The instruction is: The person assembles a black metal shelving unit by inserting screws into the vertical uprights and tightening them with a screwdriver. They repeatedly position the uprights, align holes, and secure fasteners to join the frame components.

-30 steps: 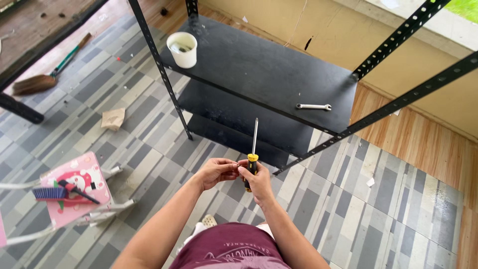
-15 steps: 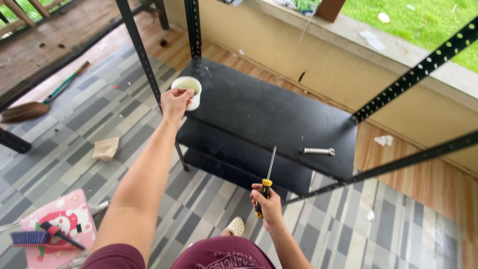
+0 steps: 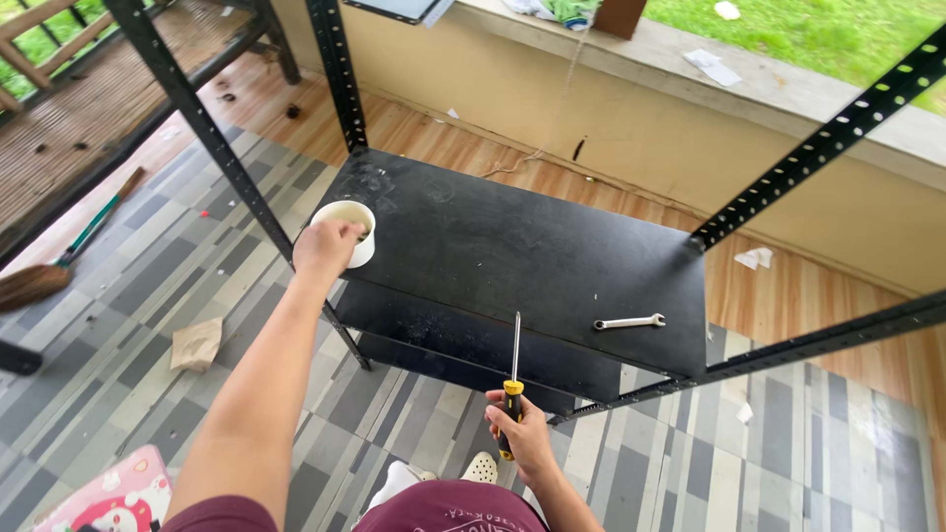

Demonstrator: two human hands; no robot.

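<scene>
Reaching forward, the left hand (image 3: 325,246) sits at the near rim of a small white cup (image 3: 347,229), fingers curled over and into its mouth; what the fingertips pinch inside is hidden, so I cannot tell whether anything is gripped. Cup stands upright on the black shelf board (image 3: 512,256), at the board's near-left corner, just beside the front-left upright post (image 3: 212,138) of the black metal rack.

Right hand (image 3: 527,433) is closed around the yellow-and-black handle of a screwdriver (image 3: 512,384). Shaft points up and away from the body, tip over the near edge of the shelf board. Hand itself is low, close to the body, in front of the lower shelf (image 3: 463,345).

Silver wrench (image 3: 629,322) lies flat on the board toward the near-right corner, well apart from the cup and untouched by either hand.

Floor: grey striped tile. Broom (image 3: 59,261) lies at far left. Crumpled brown scrap (image 3: 195,343) lies on the tile left of the rack. Pink patterned item (image 3: 108,498) shows at the bottom-left corner, partly cut off.
</scene>
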